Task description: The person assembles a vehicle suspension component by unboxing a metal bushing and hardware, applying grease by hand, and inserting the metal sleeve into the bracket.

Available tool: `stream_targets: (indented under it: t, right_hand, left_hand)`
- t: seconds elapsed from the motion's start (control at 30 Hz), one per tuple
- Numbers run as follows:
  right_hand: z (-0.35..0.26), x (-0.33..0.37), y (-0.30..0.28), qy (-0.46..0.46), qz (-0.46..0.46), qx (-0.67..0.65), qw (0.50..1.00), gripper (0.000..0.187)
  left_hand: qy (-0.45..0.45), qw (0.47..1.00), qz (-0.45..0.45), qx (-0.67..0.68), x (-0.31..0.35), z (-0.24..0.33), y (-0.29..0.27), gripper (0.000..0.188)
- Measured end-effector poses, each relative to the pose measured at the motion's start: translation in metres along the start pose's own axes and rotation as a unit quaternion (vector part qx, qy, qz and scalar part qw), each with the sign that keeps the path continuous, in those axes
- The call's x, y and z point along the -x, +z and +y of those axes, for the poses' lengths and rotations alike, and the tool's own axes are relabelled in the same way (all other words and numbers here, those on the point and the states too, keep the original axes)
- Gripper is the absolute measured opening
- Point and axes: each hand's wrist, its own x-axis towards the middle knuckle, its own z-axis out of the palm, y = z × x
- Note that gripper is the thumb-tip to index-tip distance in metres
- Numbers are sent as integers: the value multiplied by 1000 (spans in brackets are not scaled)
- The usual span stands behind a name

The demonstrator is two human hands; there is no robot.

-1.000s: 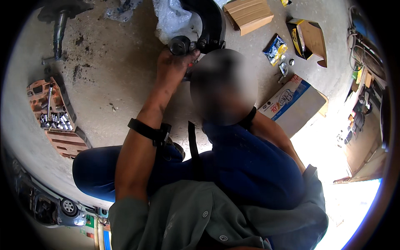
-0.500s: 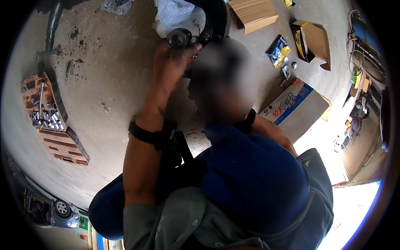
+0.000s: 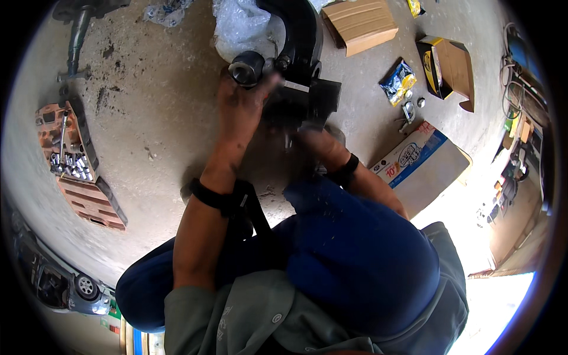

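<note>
A curved black metal arm (image 3: 302,35), which looks like a car suspension arm, stands before me at the top middle. It has a round sleeve end (image 3: 247,68) on its left and a dark blocky part (image 3: 324,97) at its lower right. My left hand (image 3: 242,109) is closed round the sleeve end, thumb toward the arm's middle. Close under the dark block is my right hand (image 3: 322,145), its fingers blurred and partly in shadow. Near those fingertips a small shiny metal piece (image 3: 288,141) shows; whether they hold it is unclear.
An open socket set case (image 3: 89,204) lies at the left, near a long metal shaft (image 3: 76,44). Clear plastic wrap (image 3: 239,29) sits behind the arm. Cardboard boxes (image 3: 361,26), a white-blue box (image 3: 414,165) and a small packet (image 3: 398,83) lie to the right.
The dark blur over the middle has gone, so my right hand and the dark block now show. The sleeve end in my left hand has shifted slightly left and down.
</note>
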Motion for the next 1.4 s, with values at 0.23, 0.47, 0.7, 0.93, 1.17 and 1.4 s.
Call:
stream_targets:
  t: [0.23,0.47,0.7,0.93,1.17,1.4]
  right_hand:
    - [-12,-2,2,65,16,-16,998,68]
    - [-18,-3,14,-40,9,97,994,46]
    - [-10,-2,5,-6,37,79,996,44]
    - [2,-6,9,-115,68,193,972,37]
    - [12,-3,13,-49,61,172,982,36]
    - [-10,-1,18,16,57,49,997,31]
  left_hand:
    - [17,999,17,-44,2,6,0,44]
    - [-97,993,44,43,-2,18,0,41]
    - [-85,990,39,108,3,17,4,46]
    - [-100,991,14,92,-1,26,-2,47]
    - [19,995,-33,-91,-9,24,-11,45]
    - [-32,999,-14,9,-1,18,-6,43]
